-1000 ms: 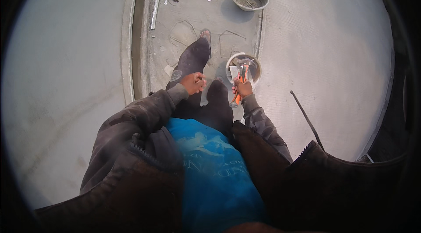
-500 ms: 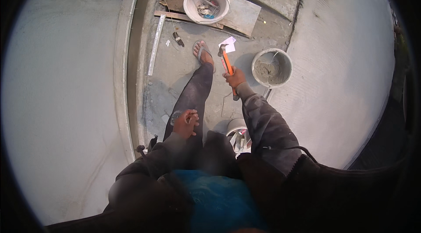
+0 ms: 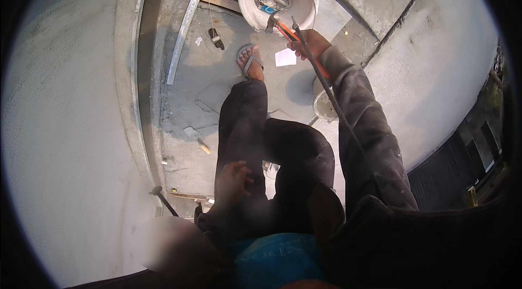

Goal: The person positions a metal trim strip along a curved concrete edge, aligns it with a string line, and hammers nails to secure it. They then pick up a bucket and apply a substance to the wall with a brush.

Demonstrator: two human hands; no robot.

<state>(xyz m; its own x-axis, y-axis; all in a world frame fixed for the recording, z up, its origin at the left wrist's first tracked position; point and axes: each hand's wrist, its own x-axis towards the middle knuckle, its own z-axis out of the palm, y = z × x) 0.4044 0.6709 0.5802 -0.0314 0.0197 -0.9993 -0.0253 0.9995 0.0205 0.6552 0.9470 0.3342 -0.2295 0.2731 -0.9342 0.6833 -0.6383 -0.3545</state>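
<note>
My right hand (image 3: 311, 45) is closed round the orange handle of a claw hammer (image 3: 283, 29). The hammer's metal head overlaps the near rim of a whitish bucket (image 3: 249, 10) in this view; I cannot tell if they touch. Inside the bucket lie a stick-like handle, tangled cord and a small blue item. A dark jacket drawstring (image 3: 340, 109) hangs across my right hand and sleeve. Beside my left thigh, my left hand (image 3: 235, 181) hangs slightly blurred, its fingers loosely bent and apart, with nothing visible in them.
A paper sheet (image 3: 285, 57) lies beyond my sandalled foot (image 3: 251, 63). Behind my right sleeve, a mortar bucket (image 3: 324, 105) is partly hidden. To the left are a brush (image 3: 216, 39), a pale metal strip (image 3: 182, 41) and a trowel (image 3: 198, 139). Boards (image 3: 217, 1) lie under the whitish bucket.
My right hand has carried the hammer forward and right, up to the whitish bucket. My right knee has come into view, the view has shifted, and the drawstring has swung across my arm.
</note>
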